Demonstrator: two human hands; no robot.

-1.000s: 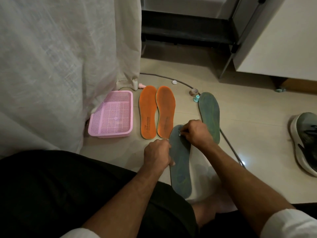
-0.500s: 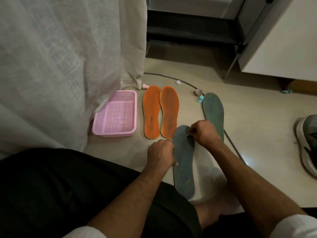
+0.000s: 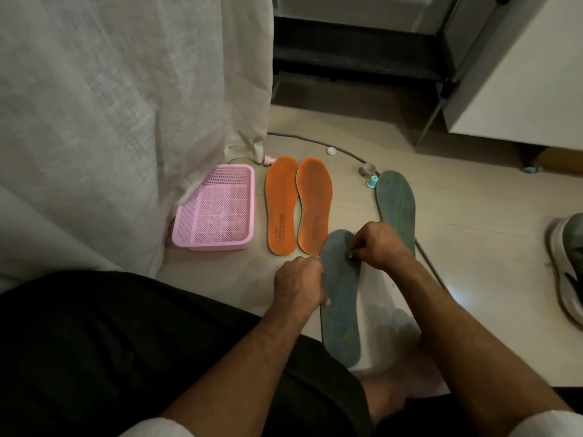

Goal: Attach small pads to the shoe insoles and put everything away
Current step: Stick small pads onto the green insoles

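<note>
Tiled floor [image 3: 473, 222], curtain [image 3: 126, 121] left; pink basket [image 3: 217, 212], orange insoles [image 3: 298, 206]. Left hand [image 3: 299, 283] grips grey insole [image 3: 342, 313] edge; right hand [image 3: 383, 246] pinches small pad [image 3: 350, 254].

grey-green insole [image 3: 342, 310] flat, small pad [image 3: 350, 254] on forepart

Perforated pink plastic basket [image 3: 214, 212], matt orange insoles [image 3: 298, 205], glossy tiled floor [image 3: 473, 234], coarse-woven curtain [image 3: 126, 105].

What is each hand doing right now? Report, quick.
Left hand: grips the edge of the grey insole.
Right hand: pinches a small pad onto it.
</note>
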